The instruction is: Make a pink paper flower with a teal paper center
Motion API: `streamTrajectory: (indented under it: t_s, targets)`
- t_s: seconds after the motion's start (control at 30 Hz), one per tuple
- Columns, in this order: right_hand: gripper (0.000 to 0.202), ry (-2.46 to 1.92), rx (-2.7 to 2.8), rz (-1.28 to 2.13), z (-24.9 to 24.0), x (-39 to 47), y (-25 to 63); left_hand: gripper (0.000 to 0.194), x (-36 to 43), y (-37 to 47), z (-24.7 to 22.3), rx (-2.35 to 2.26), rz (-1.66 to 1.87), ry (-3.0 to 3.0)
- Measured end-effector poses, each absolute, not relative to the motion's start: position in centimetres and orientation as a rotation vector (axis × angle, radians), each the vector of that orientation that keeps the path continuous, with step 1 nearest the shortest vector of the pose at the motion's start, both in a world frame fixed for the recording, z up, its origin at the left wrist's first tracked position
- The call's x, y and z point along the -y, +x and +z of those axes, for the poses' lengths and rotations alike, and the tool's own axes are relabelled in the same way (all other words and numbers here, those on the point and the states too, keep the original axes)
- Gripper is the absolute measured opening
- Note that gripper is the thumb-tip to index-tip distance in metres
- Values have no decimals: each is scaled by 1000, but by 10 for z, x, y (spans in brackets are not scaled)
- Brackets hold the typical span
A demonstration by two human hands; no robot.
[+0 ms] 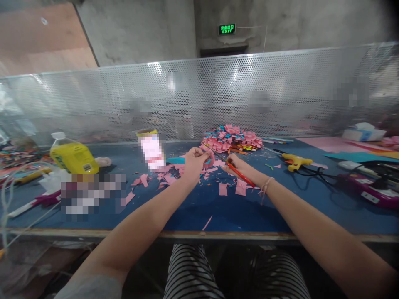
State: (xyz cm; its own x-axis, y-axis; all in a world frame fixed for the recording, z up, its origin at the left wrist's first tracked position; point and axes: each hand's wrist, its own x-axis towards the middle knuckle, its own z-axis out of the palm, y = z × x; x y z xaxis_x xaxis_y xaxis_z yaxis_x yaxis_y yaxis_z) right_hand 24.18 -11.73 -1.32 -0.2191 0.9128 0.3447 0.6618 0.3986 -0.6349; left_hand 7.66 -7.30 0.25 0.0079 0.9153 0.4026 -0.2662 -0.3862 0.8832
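My left hand [195, 162] is closed, with thumb and fingers pinching a pink paper piece [208, 161] that looks curled or layered. My right hand [238, 163] is wrapped round a red-handled tool [240, 173] with a slender metal front. Its tip reaches left to the pink paper at my left fingertips; its exact kind is too small to tell. Cut pink paper scraps [223, 189] lie around and below both hands. Just behind them sits a heap of pink, blue and yellow paper flowers [232, 139].
A yellow glue gun [297, 162] and a purple device [370, 191] with black cords lie right. Left stand a bottle of yellow liquid [75, 158] and a lit, blurred phone [152, 151]. Coloured sheets [324, 144] lie back right. A perforated metal screen [218, 95] borders the blue table [237, 216].
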Motion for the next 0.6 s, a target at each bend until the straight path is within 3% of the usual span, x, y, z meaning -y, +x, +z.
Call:
streamTrajectory:
  t_s: [0.6]
  targets:
    - [32, -1289, 1912, 472, -7, 124, 232, 28, 81, 76, 3, -795, 1565, 1443]
